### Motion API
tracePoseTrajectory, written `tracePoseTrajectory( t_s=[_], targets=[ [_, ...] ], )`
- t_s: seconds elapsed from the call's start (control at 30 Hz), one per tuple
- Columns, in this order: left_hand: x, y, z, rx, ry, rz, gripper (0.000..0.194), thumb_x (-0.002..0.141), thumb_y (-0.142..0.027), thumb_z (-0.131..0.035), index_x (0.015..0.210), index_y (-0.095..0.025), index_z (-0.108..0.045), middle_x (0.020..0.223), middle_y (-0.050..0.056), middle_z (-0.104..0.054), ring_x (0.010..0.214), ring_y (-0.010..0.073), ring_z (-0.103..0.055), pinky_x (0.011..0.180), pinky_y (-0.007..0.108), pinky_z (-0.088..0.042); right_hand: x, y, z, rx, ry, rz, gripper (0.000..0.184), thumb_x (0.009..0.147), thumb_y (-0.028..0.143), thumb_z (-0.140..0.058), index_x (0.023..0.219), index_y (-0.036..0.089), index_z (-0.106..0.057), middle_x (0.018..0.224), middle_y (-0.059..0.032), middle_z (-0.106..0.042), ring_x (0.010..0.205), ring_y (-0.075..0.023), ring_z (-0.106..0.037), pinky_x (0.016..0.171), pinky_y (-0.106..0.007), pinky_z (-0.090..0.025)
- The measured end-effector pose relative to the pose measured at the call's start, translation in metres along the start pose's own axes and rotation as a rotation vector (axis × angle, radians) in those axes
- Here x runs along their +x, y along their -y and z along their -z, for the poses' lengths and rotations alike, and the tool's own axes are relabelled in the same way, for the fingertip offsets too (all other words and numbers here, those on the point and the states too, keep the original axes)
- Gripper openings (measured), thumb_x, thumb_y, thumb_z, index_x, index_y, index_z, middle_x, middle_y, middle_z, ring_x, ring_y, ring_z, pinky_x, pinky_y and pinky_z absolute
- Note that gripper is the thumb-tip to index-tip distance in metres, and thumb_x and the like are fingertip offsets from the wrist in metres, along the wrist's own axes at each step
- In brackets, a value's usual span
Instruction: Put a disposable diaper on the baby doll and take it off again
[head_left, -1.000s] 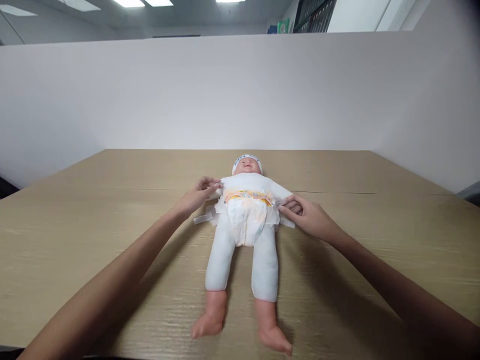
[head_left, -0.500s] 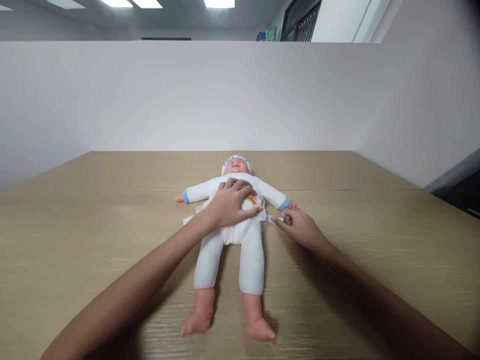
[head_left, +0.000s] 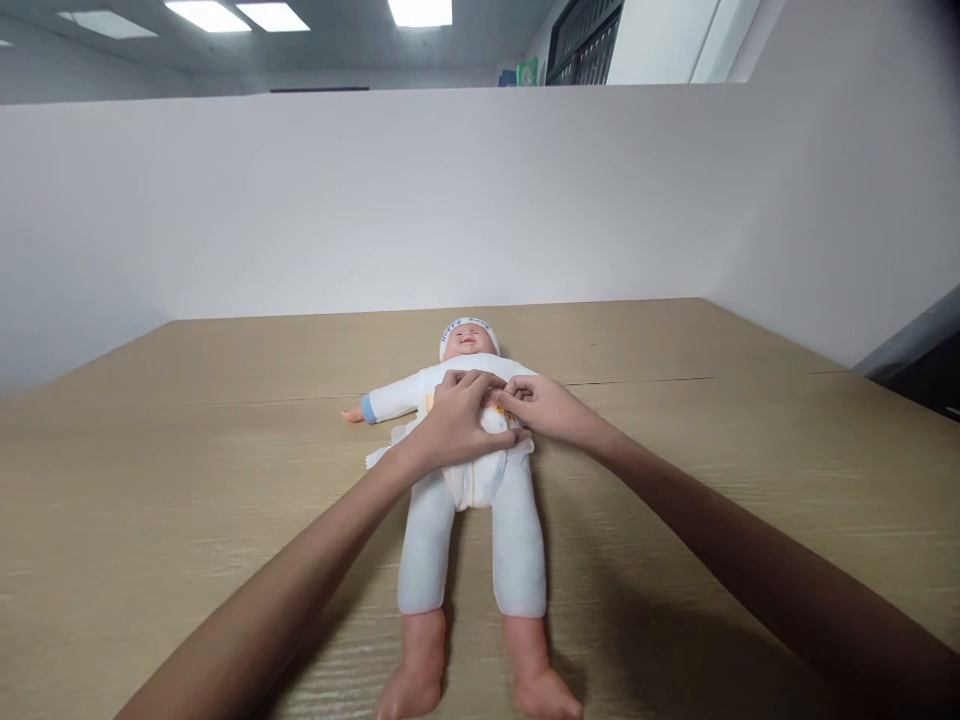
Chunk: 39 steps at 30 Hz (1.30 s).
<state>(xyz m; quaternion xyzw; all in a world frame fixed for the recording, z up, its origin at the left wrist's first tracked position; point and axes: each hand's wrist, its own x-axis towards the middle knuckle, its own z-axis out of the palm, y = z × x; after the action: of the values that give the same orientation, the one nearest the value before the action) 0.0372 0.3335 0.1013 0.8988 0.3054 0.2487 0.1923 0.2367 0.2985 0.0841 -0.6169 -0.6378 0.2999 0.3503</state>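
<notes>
A baby doll (head_left: 517,560) in white clothes and a white printed cap lies on its back, feet toward me. Around its hips is a white diaper (head_left: 474,485) with a yellow-orange print on the front. My left hand (head_left: 461,420) lies over the diaper's front at the belly, thumb spread from the fingers, pressing on it. At the waist, my right hand (head_left: 544,408) pinches the diaper's tab on the right side, its fingertips close to my left fingers. The tab itself is mostly hidden by the fingers. On the left side, the other tab (head_left: 377,456) sticks out loose.
The doll lies on a wood-grain table (head_left: 187,520). A white partition (head_left: 450,200) rises behind the table's far edge and along the right. A dark object (head_left: 922,360) stands beyond the table at right.
My right hand has moved left and inward from beside the doll's hip to the diaper's front, bringing the pinched tab across. My left hand stays on the diaper. The view has shifted slightly.
</notes>
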Motion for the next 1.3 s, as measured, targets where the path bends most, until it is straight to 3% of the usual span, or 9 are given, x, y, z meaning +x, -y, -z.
tracePoseTrajectory(
  t_s=[0.1,0.17,0.27,0.4,0.53,0.7,0.87,1.07,1.3],
  targets=[
    [-0.003,0.011,0.02,-0.162,0.16,-0.017,0.067,0.086,-0.056,-0.086,0.143,-0.029,-0.064,0.147,0.007,-0.068,0.146,0.0359,-0.052,0.119,0.053,-0.048,-0.016,0.0,-0.014,0.007,-0.148,0.134,0.032,0.098,0.056,-0.067,0.093,0.024,-0.066,0.087,-0.0019,-0.072,0.081,-0.0213,-0.066,0.073,-0.034,-0.051],
    [-0.007,0.021,0.029,-0.269,0.232,-0.053,0.072,0.09,-0.054,-0.084,0.153,-0.033,-0.057,0.161,0.006,-0.059,0.154,0.0327,-0.049,0.125,0.052,-0.046,-0.037,-0.003,-0.02,-0.014,-0.235,0.324,0.028,0.103,0.05,-0.064,0.108,0.024,-0.07,0.111,-0.0071,-0.075,0.106,-0.0258,-0.07,0.096,-0.041,-0.056],
    [-0.014,0.033,0.027,-0.37,0.189,-0.086,0.072,0.094,-0.049,-0.082,0.159,-0.035,-0.052,0.169,0.007,-0.053,0.16,0.03,-0.046,0.131,0.05,-0.042,-0.065,-0.013,-0.025,-0.125,-0.215,0.51,0.037,0.111,0.04,-0.055,0.144,0.027,-0.066,0.15,-0.0106,-0.065,0.145,-0.0295,-0.056,0.126,-0.052,-0.041],
    [-0.023,0.033,0.016,-0.432,0.062,-0.098,0.075,0.093,-0.046,-0.083,0.159,-0.03,-0.051,0.169,0.011,-0.052,0.16,0.0313,-0.046,0.132,0.051,-0.041,-0.076,-0.022,-0.027,-0.162,-0.126,0.538,0.051,0.114,0.039,-0.048,0.165,0.032,-0.049,0.172,-0.0083,-0.048,0.163,-0.0298,-0.04,0.135,-0.058,-0.032],
    [-0.042,0.038,0.022,-0.45,-0.068,-0.018,0.054,0.106,-0.051,-0.066,0.154,-0.029,-0.053,0.168,0.009,-0.052,0.156,0.0286,-0.05,0.129,0.046,-0.043,-0.065,-0.018,-0.017,-0.103,-0.101,0.563,0.045,0.116,0.041,-0.045,0.158,0.029,-0.055,0.165,-0.0093,-0.058,0.158,-0.0291,-0.049,0.131,-0.056,-0.039],
    [-0.09,0.078,0.041,-0.155,-0.23,0.23,0.045,0.107,-0.06,-0.057,0.134,-0.024,-0.064,0.146,0.011,-0.066,0.136,0.0308,-0.059,0.116,0.047,-0.047,-0.054,-0.001,-0.006,-0.294,-0.187,0.635,0.034,0.115,0.037,-0.045,0.137,0.027,-0.068,0.143,-0.0075,-0.075,0.142,-0.031,-0.061,0.124,-0.056,-0.039],
    [-0.118,0.105,0.045,0.015,-0.1,0.382,0.048,0.096,-0.069,-0.064,0.1,-0.021,-0.064,0.105,0.011,-0.072,0.105,0.0322,-0.063,0.093,0.044,-0.049,-0.036,0.027,-0.023,-0.32,-0.291,0.646,0.02,0.112,0.034,-0.049,0.111,0.025,-0.068,0.114,-0.0097,-0.076,0.108,-0.0298,-0.067,0.1,-0.047,-0.049],
    [-0.102,0.101,0.052,-0.228,0.074,0.448,0.048,0.078,-0.065,-0.075,0.065,-0.024,-0.055,0.069,0.001,-0.057,0.069,0.0205,-0.049,0.065,0.033,-0.035,-0.014,0.047,-0.043,-0.324,-0.174,0.451,0.019,0.103,0.036,-0.062,0.091,0.026,-0.052,0.09,-0.0011,-0.066,0.08,-0.0215,-0.059,0.073,-0.036,-0.043],
    [-0.054,0.079,0.068,-0.439,-0.004,0.436,0.05,0.088,-0.066,-0.063,0.066,-0.023,-0.053,0.068,-0.001,-0.052,0.067,0.0178,-0.045,0.068,0.033,-0.035,-0.011,0.045,-0.042,-0.282,-0.148,0.392,0.024,0.097,0.04,-0.067,0.088,0.026,-0.05,0.085,0.0009,-0.061,0.077,-0.02,-0.056,0.07,-0.034,-0.039]
  ],
)
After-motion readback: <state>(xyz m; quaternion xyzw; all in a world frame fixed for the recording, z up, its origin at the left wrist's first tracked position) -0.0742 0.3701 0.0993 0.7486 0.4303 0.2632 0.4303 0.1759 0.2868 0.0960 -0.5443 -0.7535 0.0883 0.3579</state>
